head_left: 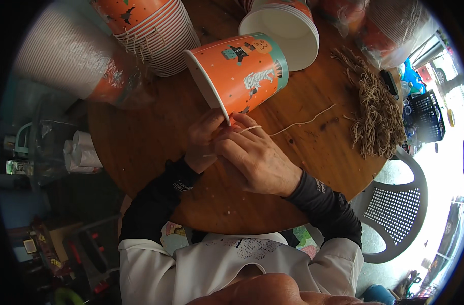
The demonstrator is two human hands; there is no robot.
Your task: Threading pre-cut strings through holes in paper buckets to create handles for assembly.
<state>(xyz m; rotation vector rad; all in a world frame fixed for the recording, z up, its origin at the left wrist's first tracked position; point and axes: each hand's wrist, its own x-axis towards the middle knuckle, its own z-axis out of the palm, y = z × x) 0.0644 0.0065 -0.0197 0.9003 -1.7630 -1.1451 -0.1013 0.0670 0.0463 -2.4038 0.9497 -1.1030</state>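
An orange paper bucket (232, 76) with cartoon figures and a teal band lies on its side, its white rim toward the left and me. My left hand (204, 134) has its fingers closed on the lower edge of that rim. Close against it, my right hand (262, 157) pinches a thin cream cord (305, 121) at the same spot. The cord loops over the right fingers, and its loose end trails right across the wood. My fingertips overlap, so the exact point where cord meets bucket is hidden.
The round wooden table (155, 152) carries a stack of orange buckets (150, 35), a plastic-wrapped stack (69, 56) and white-lined buckets (280, 35) behind. A heap of tan cords (371, 112) lies at the right. A grey chair (394, 208) stands beside the table.
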